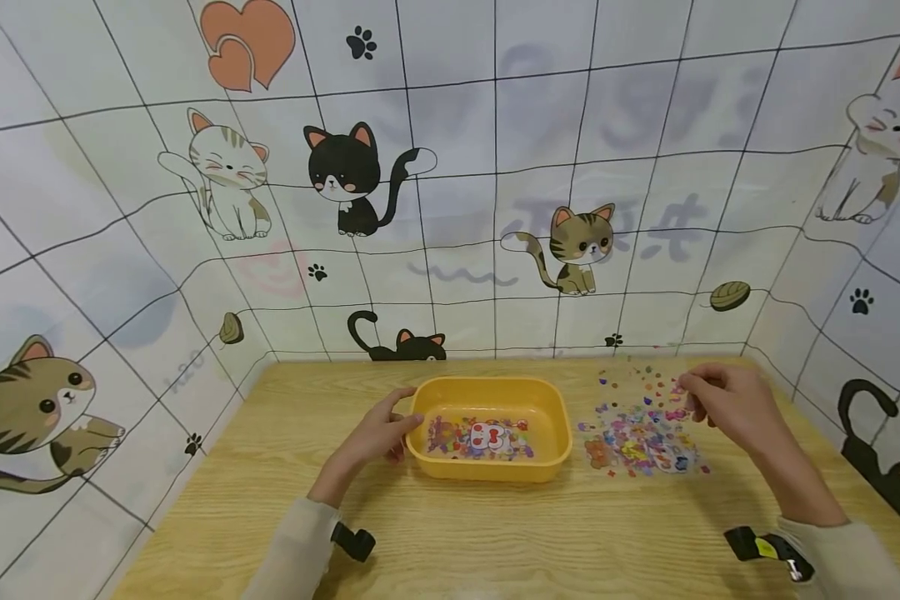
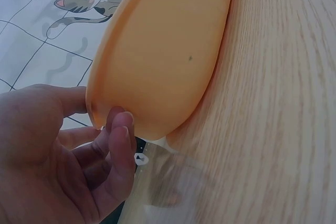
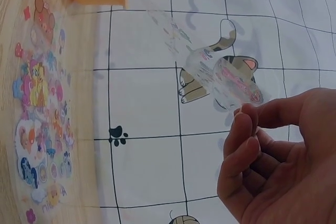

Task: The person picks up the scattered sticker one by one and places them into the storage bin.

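Note:
In the head view a yellow plastic tray [image 1: 487, 472] sits on the table, with colourful stickers [image 1: 450, 437] lying inside it. My left hand [image 1: 382, 429] grips the tray's left end, thumb over the rim and fingers against the outer wall, as the left wrist view also shows. To the right of the tray, my right hand [image 1: 731, 404] pinches a clear sticker sheet [image 3: 231, 80] by its edge between thumb and fingertips. The raised sheet is see-through, with small coloured prints on it. Below it lies a spread of mixed stickers [image 1: 641, 446] on the tabletop.
The light wood table [image 1: 495, 542] is backed and flanked by a white gridded covering [image 1: 457, 208] printed with cartoon cats. Its folds meet the table's back edge just behind the tray. Dark straps circle both sleeves.

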Action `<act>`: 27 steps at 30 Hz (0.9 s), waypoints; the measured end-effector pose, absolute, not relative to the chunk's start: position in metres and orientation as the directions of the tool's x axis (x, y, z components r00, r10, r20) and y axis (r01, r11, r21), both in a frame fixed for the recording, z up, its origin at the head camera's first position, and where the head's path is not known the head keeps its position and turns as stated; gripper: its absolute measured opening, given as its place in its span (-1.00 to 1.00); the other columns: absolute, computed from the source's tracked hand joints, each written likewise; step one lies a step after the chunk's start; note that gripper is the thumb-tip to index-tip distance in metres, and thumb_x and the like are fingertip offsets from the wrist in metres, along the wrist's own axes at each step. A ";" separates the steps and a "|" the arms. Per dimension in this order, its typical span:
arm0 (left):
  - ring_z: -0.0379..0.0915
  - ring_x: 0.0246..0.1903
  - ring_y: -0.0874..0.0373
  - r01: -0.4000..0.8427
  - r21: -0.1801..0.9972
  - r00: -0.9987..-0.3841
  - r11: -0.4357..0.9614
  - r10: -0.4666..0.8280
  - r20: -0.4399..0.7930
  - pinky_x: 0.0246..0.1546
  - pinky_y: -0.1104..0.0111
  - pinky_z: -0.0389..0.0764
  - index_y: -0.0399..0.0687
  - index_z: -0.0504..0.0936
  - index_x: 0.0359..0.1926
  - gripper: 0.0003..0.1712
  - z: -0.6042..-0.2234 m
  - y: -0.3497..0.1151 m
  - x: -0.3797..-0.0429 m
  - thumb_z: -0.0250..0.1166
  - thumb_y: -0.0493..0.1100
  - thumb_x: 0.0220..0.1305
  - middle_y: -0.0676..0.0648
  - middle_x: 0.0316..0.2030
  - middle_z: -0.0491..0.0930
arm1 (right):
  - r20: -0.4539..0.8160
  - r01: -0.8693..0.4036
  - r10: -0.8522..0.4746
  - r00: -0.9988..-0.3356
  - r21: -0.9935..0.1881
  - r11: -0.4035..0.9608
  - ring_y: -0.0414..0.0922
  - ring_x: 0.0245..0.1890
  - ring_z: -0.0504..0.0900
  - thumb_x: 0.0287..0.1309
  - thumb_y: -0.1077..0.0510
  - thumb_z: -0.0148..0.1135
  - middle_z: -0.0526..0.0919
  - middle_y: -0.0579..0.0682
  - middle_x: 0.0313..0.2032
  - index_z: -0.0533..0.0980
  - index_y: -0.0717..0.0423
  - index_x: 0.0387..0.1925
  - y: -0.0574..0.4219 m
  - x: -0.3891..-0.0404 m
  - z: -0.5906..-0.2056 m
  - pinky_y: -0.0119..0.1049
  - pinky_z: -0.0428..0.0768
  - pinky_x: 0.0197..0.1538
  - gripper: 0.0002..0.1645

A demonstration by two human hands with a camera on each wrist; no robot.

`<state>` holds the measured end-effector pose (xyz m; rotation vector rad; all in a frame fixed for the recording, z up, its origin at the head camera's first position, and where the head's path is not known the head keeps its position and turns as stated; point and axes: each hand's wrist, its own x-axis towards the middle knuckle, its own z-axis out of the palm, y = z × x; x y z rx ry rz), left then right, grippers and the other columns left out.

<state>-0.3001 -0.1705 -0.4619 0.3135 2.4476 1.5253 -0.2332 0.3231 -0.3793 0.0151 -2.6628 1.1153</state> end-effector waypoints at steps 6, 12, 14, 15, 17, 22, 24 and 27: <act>0.51 -0.70 0.11 0.050 0.900 -0.950 0.432 0.300 -0.091 -0.61 0.27 0.65 0.14 0.18 0.59 -0.28 -0.460 -0.173 -0.300 0.21 0.01 0.54 -0.25 -0.38 0.69 | 0.208 -0.100 0.077 -0.975 -0.721 0.686 -0.15 -0.56 0.56 0.61 -0.05 -0.04 0.64 0.02 -0.49 0.61 0.35 -0.07 0.309 -0.236 -0.376 -0.31 0.52 -0.51 -0.47; 0.50 -0.69 0.12 0.054 0.905 -0.946 0.423 0.311 -0.089 -0.61 0.28 0.66 0.17 0.19 0.59 -0.27 -0.461 -0.172 -0.300 0.23 0.03 0.52 -0.16 -0.44 0.66 | 0.210 -0.109 0.063 -0.976 -0.716 0.690 -0.14 -0.55 0.57 0.60 -0.04 -0.02 0.64 0.04 -0.49 0.61 0.35 -0.07 0.301 -0.239 -0.373 -0.31 0.54 -0.51 -0.48; 0.49 -0.69 0.13 0.056 0.905 -0.947 0.423 0.311 -0.087 -0.61 0.28 0.65 0.18 0.19 0.58 -0.27 -0.462 -0.172 -0.300 0.23 0.04 0.52 -0.13 -0.46 0.65 | 0.211 -0.119 0.050 -0.976 -0.717 0.687 -0.13 -0.54 0.57 0.60 -0.05 -0.02 0.64 0.05 -0.48 0.61 0.35 -0.06 0.298 -0.241 -0.372 -0.30 0.54 -0.51 -0.48; 0.49 -0.69 0.13 0.056 0.905 -0.947 0.422 0.310 -0.086 -0.62 0.28 0.65 0.18 0.19 0.58 -0.27 -0.462 -0.171 -0.300 0.23 0.04 0.52 -0.13 -0.47 0.64 | 0.211 -0.125 0.043 -0.976 -0.720 0.683 -0.13 -0.54 0.57 0.60 -0.05 -0.03 0.63 0.06 -0.48 0.61 0.35 -0.05 0.297 -0.242 -0.372 -0.30 0.54 -0.51 -0.48; 0.49 -0.69 0.12 0.056 0.904 -0.948 0.423 0.306 -0.085 -0.62 0.28 0.65 0.18 0.20 0.58 -0.28 -0.463 -0.172 -0.300 0.23 0.03 0.52 -0.14 -0.47 0.64 | 0.212 -0.132 0.036 -0.977 -0.725 0.676 -0.12 -0.54 0.57 0.60 -0.05 -0.03 0.63 0.06 -0.47 0.60 0.35 -0.04 0.295 -0.243 -0.371 -0.30 0.54 -0.50 -0.48; 0.50 -0.69 0.13 0.060 0.901 -0.948 0.429 0.306 -0.083 -0.62 0.29 0.65 0.18 0.20 0.58 -0.28 -0.464 -0.172 -0.302 0.23 0.03 0.52 -0.17 -0.43 0.66 | 0.208 -0.133 0.034 -0.977 -0.733 0.667 -0.13 -0.54 0.57 0.60 -0.05 -0.02 0.62 0.05 -0.48 0.59 0.36 0.00 0.290 -0.246 -0.369 -0.30 0.54 -0.50 -0.48; 0.51 -0.69 0.13 0.061 0.900 -0.948 0.431 0.307 -0.083 -0.62 0.28 0.66 0.18 0.20 0.58 -0.28 -0.464 -0.172 -0.302 0.23 0.04 0.52 -0.18 -0.42 0.67 | 0.197 -0.128 0.030 -0.980 -0.739 0.662 -0.13 -0.54 0.57 0.60 -0.05 -0.01 0.62 0.05 -0.47 0.59 0.36 0.01 0.288 -0.247 -0.368 -0.30 0.54 -0.49 -0.48; 0.51 -0.69 0.14 0.058 0.899 -0.949 0.434 0.305 -0.086 -0.61 0.28 0.67 0.19 0.20 0.58 -0.28 -0.464 -0.172 -0.302 0.24 0.05 0.51 -0.16 -0.43 0.67 | 0.187 -0.130 0.016 -0.982 -0.742 0.658 -0.14 -0.53 0.57 0.59 -0.05 0.00 0.63 0.04 -0.47 0.59 0.38 0.03 0.283 -0.250 -0.367 -0.30 0.54 -0.50 -0.47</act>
